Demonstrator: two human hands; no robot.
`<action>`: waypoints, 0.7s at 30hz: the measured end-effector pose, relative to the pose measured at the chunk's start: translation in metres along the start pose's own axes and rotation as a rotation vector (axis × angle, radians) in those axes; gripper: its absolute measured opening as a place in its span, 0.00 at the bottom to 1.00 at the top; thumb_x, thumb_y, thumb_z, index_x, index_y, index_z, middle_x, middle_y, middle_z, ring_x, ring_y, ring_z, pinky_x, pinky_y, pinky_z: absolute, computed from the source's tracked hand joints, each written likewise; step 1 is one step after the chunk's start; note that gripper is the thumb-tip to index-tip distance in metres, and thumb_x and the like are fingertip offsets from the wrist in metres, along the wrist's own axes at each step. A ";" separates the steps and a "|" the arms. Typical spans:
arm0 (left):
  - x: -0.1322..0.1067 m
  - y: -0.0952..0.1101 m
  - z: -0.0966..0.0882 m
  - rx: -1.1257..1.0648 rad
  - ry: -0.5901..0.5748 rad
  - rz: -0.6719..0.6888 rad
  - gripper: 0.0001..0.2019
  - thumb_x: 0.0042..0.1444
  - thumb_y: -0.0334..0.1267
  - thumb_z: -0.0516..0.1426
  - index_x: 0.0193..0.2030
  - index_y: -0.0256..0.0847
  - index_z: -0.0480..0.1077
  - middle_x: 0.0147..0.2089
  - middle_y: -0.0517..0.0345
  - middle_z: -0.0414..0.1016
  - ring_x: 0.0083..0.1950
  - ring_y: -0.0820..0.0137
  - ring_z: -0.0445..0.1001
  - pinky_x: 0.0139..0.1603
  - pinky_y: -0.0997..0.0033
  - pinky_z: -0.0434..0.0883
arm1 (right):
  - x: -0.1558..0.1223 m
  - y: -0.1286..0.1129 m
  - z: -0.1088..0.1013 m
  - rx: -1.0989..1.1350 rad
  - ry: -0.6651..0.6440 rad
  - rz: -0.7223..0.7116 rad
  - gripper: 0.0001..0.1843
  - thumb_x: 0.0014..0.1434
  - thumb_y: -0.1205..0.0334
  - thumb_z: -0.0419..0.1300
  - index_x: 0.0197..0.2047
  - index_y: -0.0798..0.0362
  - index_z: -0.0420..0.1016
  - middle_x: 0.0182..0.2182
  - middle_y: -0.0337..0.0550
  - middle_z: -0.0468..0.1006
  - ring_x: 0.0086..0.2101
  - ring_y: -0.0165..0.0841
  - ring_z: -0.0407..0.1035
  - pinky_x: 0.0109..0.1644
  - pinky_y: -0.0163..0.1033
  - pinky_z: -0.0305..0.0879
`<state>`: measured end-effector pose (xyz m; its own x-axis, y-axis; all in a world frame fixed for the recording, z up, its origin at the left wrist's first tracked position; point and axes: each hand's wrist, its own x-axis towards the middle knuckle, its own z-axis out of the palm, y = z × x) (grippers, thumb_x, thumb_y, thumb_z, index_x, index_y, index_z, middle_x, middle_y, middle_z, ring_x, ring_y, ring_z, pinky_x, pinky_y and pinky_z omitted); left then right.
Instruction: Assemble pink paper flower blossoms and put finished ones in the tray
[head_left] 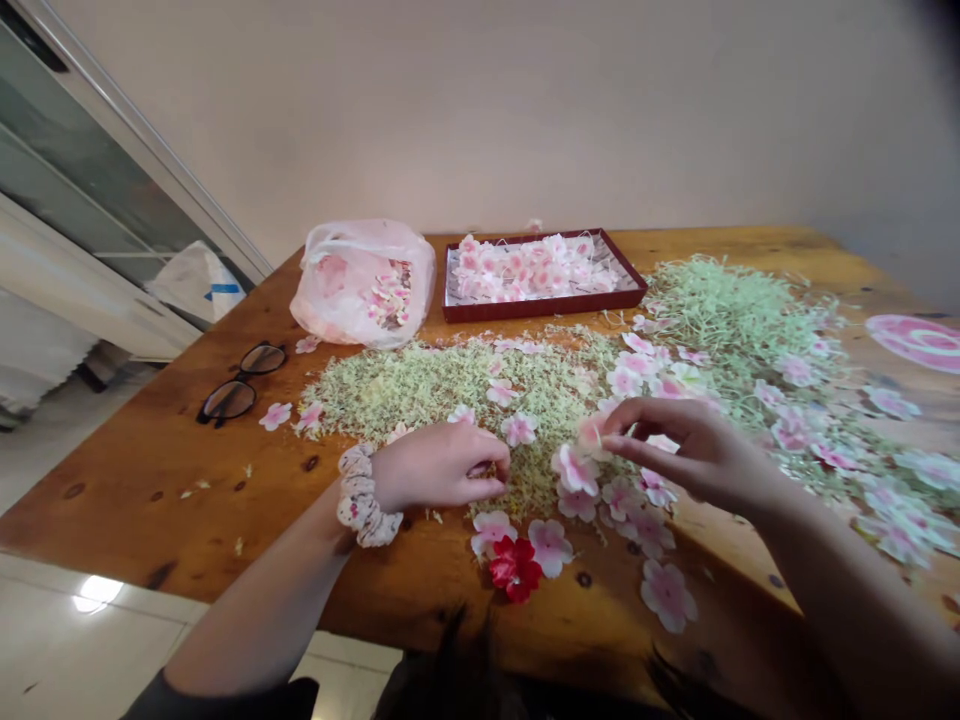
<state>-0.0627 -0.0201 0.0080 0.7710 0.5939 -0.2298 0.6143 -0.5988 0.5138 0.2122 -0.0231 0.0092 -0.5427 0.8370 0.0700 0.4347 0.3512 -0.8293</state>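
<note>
My right hand (pixel 686 450) pinches a pale pink artificial flower (pixel 591 432), slightly blurred, between thumb and forefinger above the table. My left hand (pixel 442 466), with a patterned scrunchie (pixel 363 496) around its wrist, rests by a spread of small yellow-green pieces (pixel 401 385). Its fingers are curled together, and whatever may be in them is hidden. Between and below the hands lie loose pink-and-white flowers (pixel 574 470). A red flower (pixel 515 569) lies near the front edge, against two pink ones.
A dark red tray (pixel 546 307) of pink flowers stands at the back, beside a flower-filled plastic bag (pixel 319 300). Black-framed glasses (pixel 231 398) lie at the left. Pale green shreds (pixel 739 310) are heaped back right, near a round pink sign (pixel 916 342).
</note>
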 end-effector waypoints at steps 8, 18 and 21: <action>0.001 -0.004 0.000 0.007 0.043 0.020 0.09 0.59 0.38 0.53 0.35 0.39 0.73 0.29 0.58 0.72 0.30 0.73 0.69 0.32 0.74 0.63 | 0.000 0.004 0.000 -0.173 -0.140 -0.011 0.13 0.59 0.52 0.57 0.43 0.50 0.74 0.33 0.42 0.77 0.30 0.31 0.70 0.34 0.35 0.65; 0.003 -0.007 0.003 0.020 0.032 0.031 0.12 0.61 0.41 0.51 0.37 0.39 0.73 0.33 0.57 0.75 0.33 0.71 0.70 0.36 0.71 0.65 | -0.002 0.028 -0.011 -0.359 -0.380 0.071 0.10 0.56 0.53 0.60 0.29 0.50 0.74 0.26 0.38 0.76 0.26 0.29 0.67 0.28 0.33 0.58; 0.003 -0.007 0.002 0.022 0.057 0.033 0.11 0.62 0.41 0.51 0.37 0.39 0.73 0.33 0.56 0.75 0.34 0.70 0.71 0.39 0.70 0.65 | 0.000 0.025 -0.013 -0.299 -0.266 0.041 0.13 0.58 0.50 0.59 0.30 0.50 0.76 0.29 0.40 0.77 0.29 0.31 0.70 0.34 0.35 0.63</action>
<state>-0.0639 -0.0152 0.0019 0.7805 0.6030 -0.1649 0.5928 -0.6301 0.5015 0.2326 -0.0089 -0.0039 -0.6706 0.7289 -0.1377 0.6282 0.4594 -0.6279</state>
